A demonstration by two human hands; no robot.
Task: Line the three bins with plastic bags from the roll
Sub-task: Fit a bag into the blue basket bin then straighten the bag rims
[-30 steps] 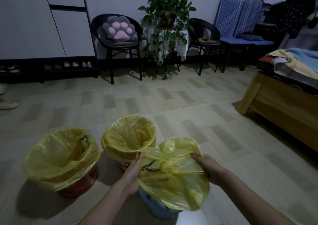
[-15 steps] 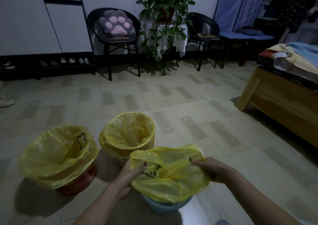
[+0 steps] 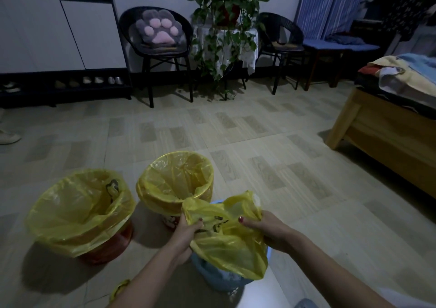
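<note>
Three bins stand on the floor in front of me. The red bin (image 3: 106,252) at the left and the middle bin (image 3: 171,221) each wear a yellow bag over the rim. The blue bin (image 3: 215,278) is nearest me. Over it hangs a third yellow bag (image 3: 226,241), crumpled and only partly spread across its mouth. My left hand (image 3: 186,233) grips the bag's left edge. My right hand (image 3: 266,228) pinches its right edge. A yellow roll of bags (image 3: 119,289) lies on the floor beside my left forearm.
A wooden bed frame (image 3: 387,130) with bedding stands at the right. Two black chairs (image 3: 162,55), a potted plant (image 3: 226,17) on a small table and a blue seat line the far wall. A low shoe rack (image 3: 63,83) sits at the left.
The bag's mouth, spread wide over the blue bin half a second ago, has bunched up between my hands. Both hands have come closer together and the bag hangs lower on my side.
</note>
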